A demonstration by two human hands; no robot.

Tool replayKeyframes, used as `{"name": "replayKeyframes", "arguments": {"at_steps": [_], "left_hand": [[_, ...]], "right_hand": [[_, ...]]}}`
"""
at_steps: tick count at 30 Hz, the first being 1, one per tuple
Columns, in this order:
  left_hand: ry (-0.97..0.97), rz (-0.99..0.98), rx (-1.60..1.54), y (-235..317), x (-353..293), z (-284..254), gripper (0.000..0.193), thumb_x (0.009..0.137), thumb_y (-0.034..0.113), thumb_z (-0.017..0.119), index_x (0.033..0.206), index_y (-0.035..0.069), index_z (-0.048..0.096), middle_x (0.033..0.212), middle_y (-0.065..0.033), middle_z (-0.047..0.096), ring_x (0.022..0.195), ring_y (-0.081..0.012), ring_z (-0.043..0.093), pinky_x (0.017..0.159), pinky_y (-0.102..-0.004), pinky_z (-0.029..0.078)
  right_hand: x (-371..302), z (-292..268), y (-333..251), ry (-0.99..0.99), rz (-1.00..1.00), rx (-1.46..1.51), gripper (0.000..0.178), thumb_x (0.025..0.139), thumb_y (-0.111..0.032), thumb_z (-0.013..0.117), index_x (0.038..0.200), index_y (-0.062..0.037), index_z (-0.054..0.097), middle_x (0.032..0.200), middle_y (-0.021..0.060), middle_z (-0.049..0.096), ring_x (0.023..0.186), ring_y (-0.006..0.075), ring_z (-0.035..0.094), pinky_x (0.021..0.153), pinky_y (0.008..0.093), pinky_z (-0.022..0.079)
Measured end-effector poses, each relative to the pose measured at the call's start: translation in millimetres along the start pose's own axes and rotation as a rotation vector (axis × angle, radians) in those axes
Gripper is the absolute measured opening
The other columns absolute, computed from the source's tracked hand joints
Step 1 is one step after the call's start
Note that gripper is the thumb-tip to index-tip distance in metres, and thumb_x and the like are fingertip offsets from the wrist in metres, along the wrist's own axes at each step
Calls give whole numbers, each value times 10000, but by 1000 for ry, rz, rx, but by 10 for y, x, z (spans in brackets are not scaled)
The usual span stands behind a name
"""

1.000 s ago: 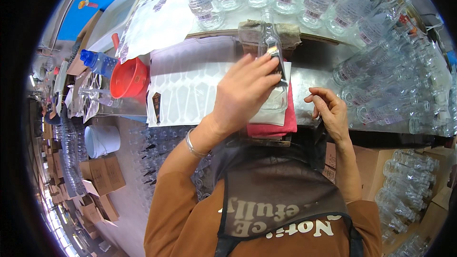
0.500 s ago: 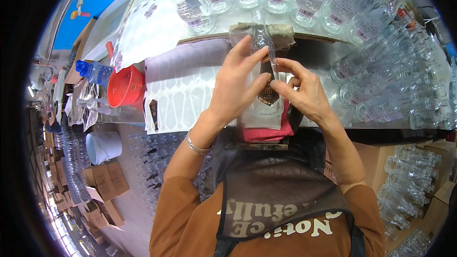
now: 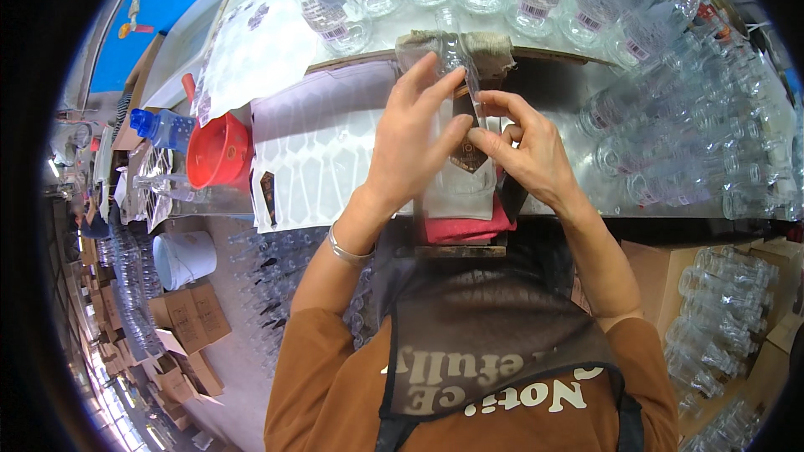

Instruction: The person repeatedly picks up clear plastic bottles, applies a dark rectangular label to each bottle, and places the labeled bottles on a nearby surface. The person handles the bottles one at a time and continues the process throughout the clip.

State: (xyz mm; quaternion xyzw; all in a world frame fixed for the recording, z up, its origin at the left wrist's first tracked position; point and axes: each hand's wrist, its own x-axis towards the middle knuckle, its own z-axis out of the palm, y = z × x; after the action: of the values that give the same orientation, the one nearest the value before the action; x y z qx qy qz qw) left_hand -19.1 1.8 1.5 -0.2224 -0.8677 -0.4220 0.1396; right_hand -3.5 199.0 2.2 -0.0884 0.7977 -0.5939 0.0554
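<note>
- One dark, pale-printed label point(image 3: 466, 156) is borne by the bottle point(image 3: 455, 54).
- Left hand point(image 3: 405, 134) is spread, unclenched.
- Right hand point(image 3: 531, 151) is curled alongside; its grip cannot be told.

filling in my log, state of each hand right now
Left hand: open, spread over the clear bottle.
Right hand: partly curled at the dark label; whether it grips anything cannot be told.

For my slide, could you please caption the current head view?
Left hand and right hand at a clear bottle with dark label.
</note>
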Motion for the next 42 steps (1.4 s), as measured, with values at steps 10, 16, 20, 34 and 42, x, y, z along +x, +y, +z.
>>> {"name": "replayKeyframes", "arguments": {"at_steps": [10, 16, 20, 34, 42], "left_hand": [[-36, -322, -469, 80, -425, 86, 852, 873, 135, 768, 1537, -63, 272, 1493, -267, 447, 1378, -308, 472, 1110, -399, 409], [22, -480, -802, 17, -433, 125, 631, 970, 54, 648, 1514, -52, 346, 1480, -183, 468, 1345, -248, 488, 1091, -365, 439], [2, -517, -851, -10, -433, 137, 631, 968, 57, 656, 1509, -58, 352, 1465, -172, 485, 1324, -234, 502, 1082, -360, 448], [23, -505, -868, 9, -441, 162, 629, 961, 32, 656, 1508, -54, 357, 1450, -176, 498, 1320, -234, 505, 1079, -358, 456], [22, -511, -835, 24, -429, 157, 629, 951, 20, 659, 1501, -60, 363, 1439, -181, 509, 1297, -232, 527, 1074, -356, 456]], "right_hand": [[-176, -64, 161, -109, 18, 87, 606, 907, -217, 722, 1406, 38, 494, 1236, 159, 663, 724, 85, 612, 674, 252, 508], [-132, 11, 265, -77, 35, 209, 581, 901, -307, 725, 1336, 41, 560, 1142, 153, 719, 931, 177, 671, 834, 315, 528], [-140, 34, 216, -105, 58, 190, 539, 950, -235, 711, 1376, 36, 518, 1166, 129, 654, 681, 49, 562, 597, 218, 457], [-141, 33, 233, -82, 37, 198, 563, 911, -286, 731, 1317, 63, 556, 1118, 154, 724, 931, 152, 687, 807, 292, 539], [-142, 16, 219, -99, 52, 206, 552, 919, -266, 718, 1327, 64, 547, 1137, 154, 717, 949, 159, 688, 822, 295, 540]]}}
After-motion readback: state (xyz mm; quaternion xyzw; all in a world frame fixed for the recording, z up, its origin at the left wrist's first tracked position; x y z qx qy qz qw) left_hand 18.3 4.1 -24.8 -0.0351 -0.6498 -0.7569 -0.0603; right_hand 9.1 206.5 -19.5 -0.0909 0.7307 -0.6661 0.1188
